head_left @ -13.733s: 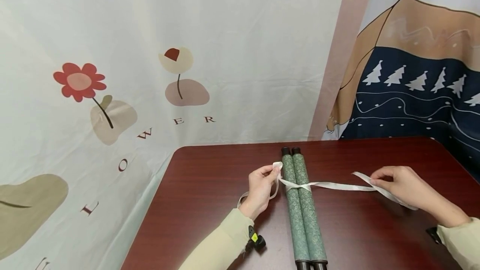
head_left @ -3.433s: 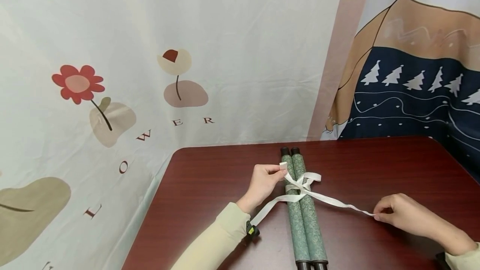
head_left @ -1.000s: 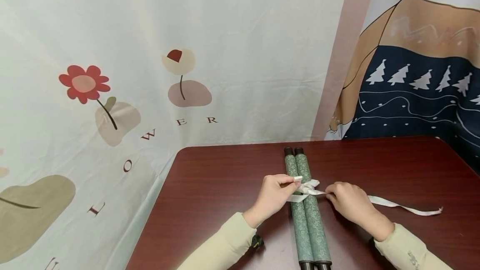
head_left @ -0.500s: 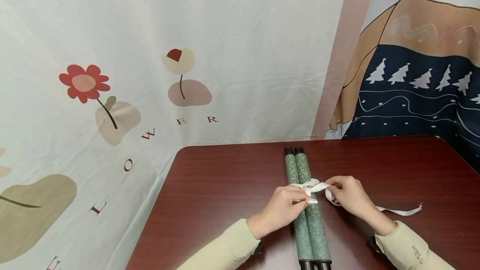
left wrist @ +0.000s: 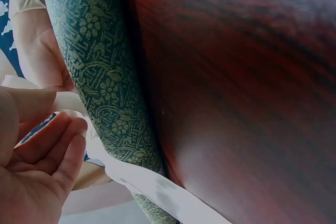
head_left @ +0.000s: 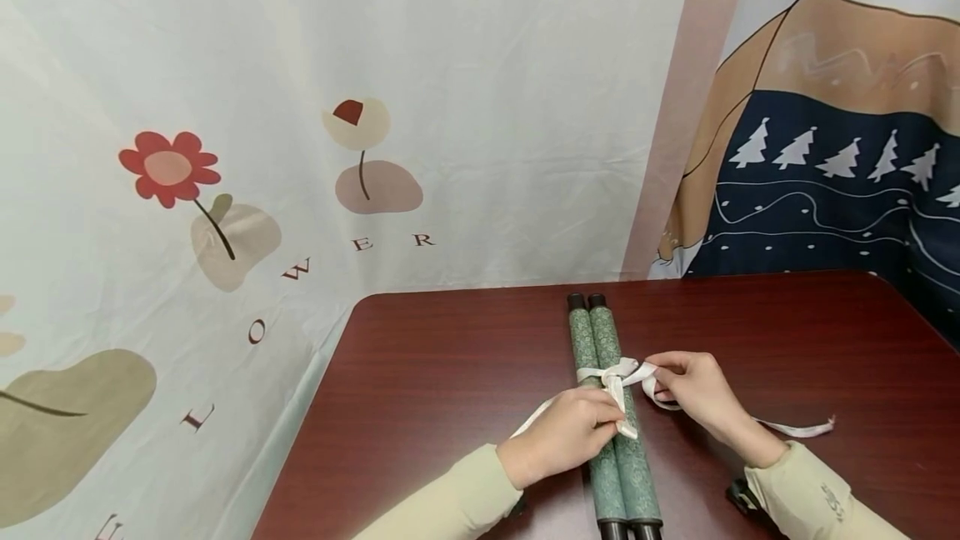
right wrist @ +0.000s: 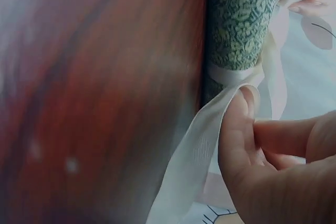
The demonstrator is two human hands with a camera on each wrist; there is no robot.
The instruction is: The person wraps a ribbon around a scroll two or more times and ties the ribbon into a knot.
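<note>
Two rolled scrolls [head_left: 630, 473] in green patterned cloth with black end knobs lie side by side on the table. A white ribbon [head_left: 615, 374] circles them and is knotted on top, with a small loop at the knot. My left hand [head_left: 572, 432] lies over the scrolls and pinches one ribbon part between thumb and fingers, nearer to me than the knot. To the right of the scrolls, my right hand [head_left: 697, 390] pinches another part close to the knot. In the right wrist view the ribbon [right wrist: 194, 150] bends over a fingertip and hangs down.
The dark red wooden table [head_left: 442, 340] reaches back to a pale printed cloth [head_left: 510, 107]. A navy and tan cloth [head_left: 817, 182] hangs at the right. One loose ribbon end trails right, behind the right wrist; another runs left.
My right hand has come in from far right to beside the knot. My left hand has moved from beyond the knot to nearer me, drawing its ribbon part down. A knot and loop have formed since the earliest frame.
</note>
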